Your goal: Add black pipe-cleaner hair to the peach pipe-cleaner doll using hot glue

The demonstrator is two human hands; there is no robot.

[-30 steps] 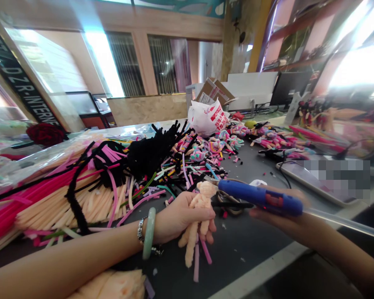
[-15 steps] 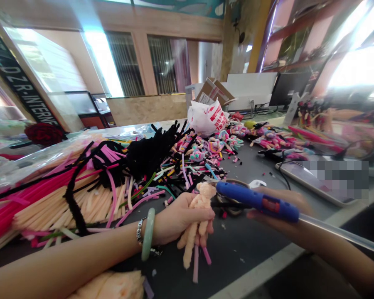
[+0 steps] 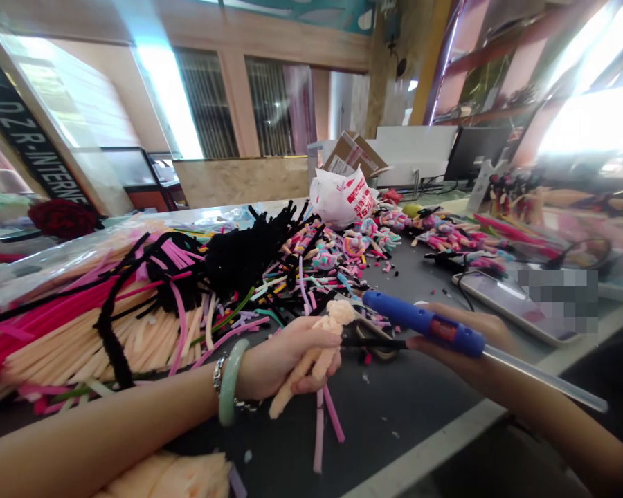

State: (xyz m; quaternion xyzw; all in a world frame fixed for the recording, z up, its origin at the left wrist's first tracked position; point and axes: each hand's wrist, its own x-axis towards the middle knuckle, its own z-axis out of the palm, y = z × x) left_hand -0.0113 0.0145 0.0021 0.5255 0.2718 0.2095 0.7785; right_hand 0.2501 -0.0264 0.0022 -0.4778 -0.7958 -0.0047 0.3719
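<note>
My left hand (image 3: 285,363) grips a small peach pipe-cleaner figure (image 3: 314,342) by its body, with the figure's head above my fingers and its legs angled down to the left. Several pink pipe-cleaner stems (image 3: 324,429) hang below that hand. My right hand (image 3: 459,339) holds a blue hot glue gun (image 3: 423,323) level, its nozzle end pointing at the figure's head, a short gap apart. A long translucent glue stick (image 3: 545,377) runs from the gun's rear. Black-handled scissors (image 3: 376,341) lie beneath the gun, partly hidden by it.
Heaps of black, pink, peach and multicoloured pipe cleaners (image 3: 249,277) cover the grey table (image 3: 410,404) to the left and ahead. A tablet (image 3: 503,304) lies at the right. Small finished figures (image 3: 446,235), a white plastic bag (image 3: 340,197) and a cardboard box (image 3: 354,155) stand beyond.
The figure has tilted, its legs swinging to the lower left and its head to the upper right. Both hands and the glue gun have shifted slightly, and the view has moved a little.
</note>
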